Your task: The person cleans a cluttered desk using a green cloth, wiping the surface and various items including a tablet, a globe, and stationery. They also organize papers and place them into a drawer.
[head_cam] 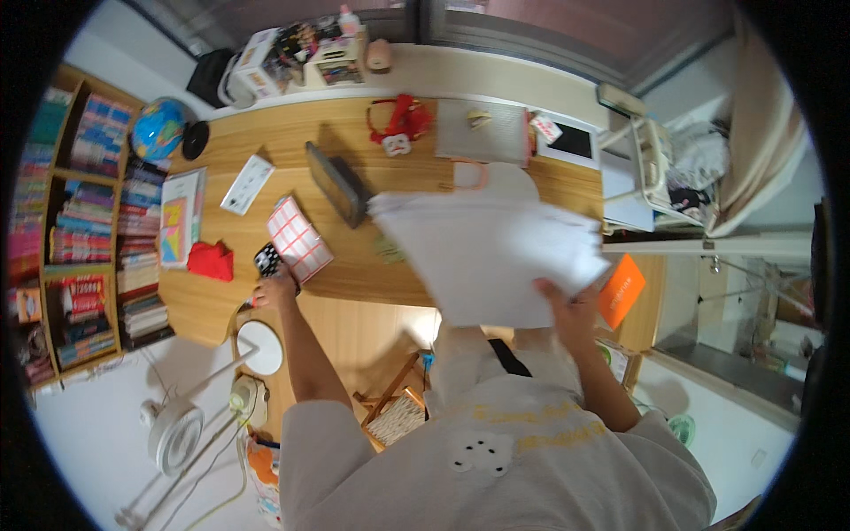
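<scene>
My right hand grips a loose stack of white paper sheets by its near right corner, thumb on top. The stack is held over the desk's front edge and hides part of the desktop. At the left front edge of the desk, my left hand is closed around the near end of a black-and-white patterned pouch. A red-and-white checked booklet lies right beside that pouch. Just right of my right hand is an orange folder or card bearing writing; whether the hand touches it is hidden.
A dark tablet-like device stands tilted on the wooden desk. Around it lie a white box, a red cloth item and a red headband. Bookshelves and a globe stand left, with a fan below.
</scene>
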### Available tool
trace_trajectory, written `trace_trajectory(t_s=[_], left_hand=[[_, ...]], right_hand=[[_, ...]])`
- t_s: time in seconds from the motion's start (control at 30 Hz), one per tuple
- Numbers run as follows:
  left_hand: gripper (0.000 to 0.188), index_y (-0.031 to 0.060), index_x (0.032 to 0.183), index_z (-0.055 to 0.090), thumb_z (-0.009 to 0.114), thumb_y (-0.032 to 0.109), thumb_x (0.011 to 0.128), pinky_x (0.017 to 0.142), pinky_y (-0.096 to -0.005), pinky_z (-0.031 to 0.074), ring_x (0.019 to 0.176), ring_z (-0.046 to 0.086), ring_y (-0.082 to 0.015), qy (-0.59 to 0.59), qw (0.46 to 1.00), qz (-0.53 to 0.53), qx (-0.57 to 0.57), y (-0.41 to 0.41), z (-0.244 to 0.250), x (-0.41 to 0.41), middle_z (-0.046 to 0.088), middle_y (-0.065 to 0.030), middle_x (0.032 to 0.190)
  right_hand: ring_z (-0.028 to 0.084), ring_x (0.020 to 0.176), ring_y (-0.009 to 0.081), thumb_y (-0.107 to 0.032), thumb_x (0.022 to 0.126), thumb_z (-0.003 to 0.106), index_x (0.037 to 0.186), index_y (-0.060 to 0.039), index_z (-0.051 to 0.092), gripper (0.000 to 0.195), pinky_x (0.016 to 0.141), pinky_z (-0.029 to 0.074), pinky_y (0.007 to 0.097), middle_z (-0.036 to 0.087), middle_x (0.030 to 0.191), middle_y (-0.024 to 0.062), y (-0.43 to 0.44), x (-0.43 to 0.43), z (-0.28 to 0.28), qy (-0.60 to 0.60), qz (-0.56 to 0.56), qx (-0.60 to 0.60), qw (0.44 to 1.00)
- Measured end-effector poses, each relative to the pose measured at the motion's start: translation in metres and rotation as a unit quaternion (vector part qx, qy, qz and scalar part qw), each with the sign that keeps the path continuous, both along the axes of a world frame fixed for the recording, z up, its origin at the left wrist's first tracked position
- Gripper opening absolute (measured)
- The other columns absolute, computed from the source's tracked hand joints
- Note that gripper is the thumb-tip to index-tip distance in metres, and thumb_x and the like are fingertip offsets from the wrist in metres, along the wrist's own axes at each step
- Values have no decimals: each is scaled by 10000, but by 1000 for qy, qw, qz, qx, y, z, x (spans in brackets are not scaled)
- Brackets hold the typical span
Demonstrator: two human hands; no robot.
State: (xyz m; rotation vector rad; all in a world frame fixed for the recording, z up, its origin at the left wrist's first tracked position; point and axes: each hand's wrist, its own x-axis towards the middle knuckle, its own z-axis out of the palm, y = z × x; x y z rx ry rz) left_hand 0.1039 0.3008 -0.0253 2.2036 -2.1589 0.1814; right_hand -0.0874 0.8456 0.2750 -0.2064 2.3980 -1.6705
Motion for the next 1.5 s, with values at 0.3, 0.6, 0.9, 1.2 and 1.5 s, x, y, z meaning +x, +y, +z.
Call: trace_trajectory(t_s=[0.3, 0.6, 0.9, 1.2, 1.5], left_hand=[[589, 18, 1373, 407, 678, 194, 880, 1024, -436, 410, 1220, 504, -274, 651, 430, -159, 605, 249, 175, -21, 530, -116, 1316], [498, 10, 1327, 424, 631, 45, 876, 924, -407, 500, 1108, 569, -281, 686, 494, 38, 533, 251, 179, 35, 577, -131, 1200], [413, 5, 1281, 461, 599, 138, 914, 806, -394, 552, 925, 640, -265, 730, 473, 58, 490, 264, 189, 71, 633, -120, 1066], [400, 13, 1264, 479, 613, 132, 906, 849, -390, 536, 982, 629, -245, 746, 415, 28, 521, 275, 214, 27, 622, -103, 1109], [430, 24, 1269, 475, 616, 196, 900, 885, -419, 495, 1019, 596, -262, 743, 489, 34, 455, 256, 202, 52, 600, -108, 1135]], right_hand=[[615, 672, 169, -285, 878, 693, 987, -8, 663, 300, 635, 494, 314, 665, 757, 78, -89, 26, -53, -106, 104, -25, 989], [447, 1180, 368, -505, 620, 851, 1300, 22, 376, 983, 930, 425, 456, 428, 1263, 233, -44, -144, -212, -53, -212, 331, 918], [365, 1209, 377, -469, 560, 881, 1264, 30, 413, 982, 995, 323, 521, 382, 1280, 210, -71, -142, -193, -39, -108, 435, 893], [449, 1205, 366, -391, 686, 826, 1156, 44, 518, 711, 989, 328, 493, 484, 1261, 212, -109, -135, -218, -229, -120, 398, 880], [563, 1032, 334, -59, 756, 699, 899, -79, 604, 173, 843, 404, 507, 615, 1068, 134, -79, -131, -214, -66, -151, 267, 949]])
